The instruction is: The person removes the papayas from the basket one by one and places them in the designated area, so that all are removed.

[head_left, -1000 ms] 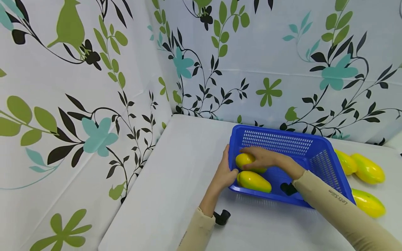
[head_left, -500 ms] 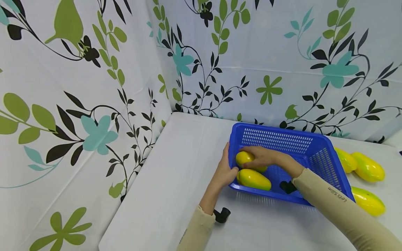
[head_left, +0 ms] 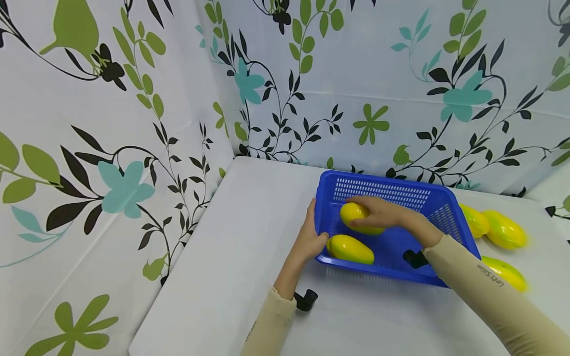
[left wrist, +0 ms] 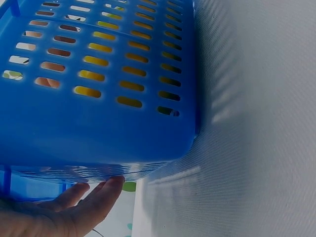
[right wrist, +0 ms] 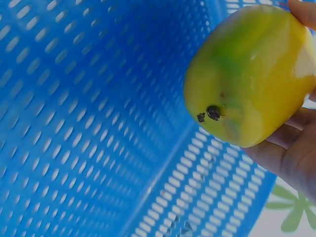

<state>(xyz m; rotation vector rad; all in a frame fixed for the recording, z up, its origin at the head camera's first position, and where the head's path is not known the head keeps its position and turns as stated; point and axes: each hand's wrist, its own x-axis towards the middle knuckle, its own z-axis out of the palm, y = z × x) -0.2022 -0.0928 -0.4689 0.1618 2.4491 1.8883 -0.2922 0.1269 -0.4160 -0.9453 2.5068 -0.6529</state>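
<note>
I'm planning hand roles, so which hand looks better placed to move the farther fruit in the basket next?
Probably the right hand: it grips that yellow fruit, while the left hand holds the blue basket and would likely have to let go first.

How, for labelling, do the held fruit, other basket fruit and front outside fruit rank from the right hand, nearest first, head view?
1. Held fruit: in the right hand.
2. Other fruit: left, inside the basket.
3. Front fruit: right, outside.
</note>
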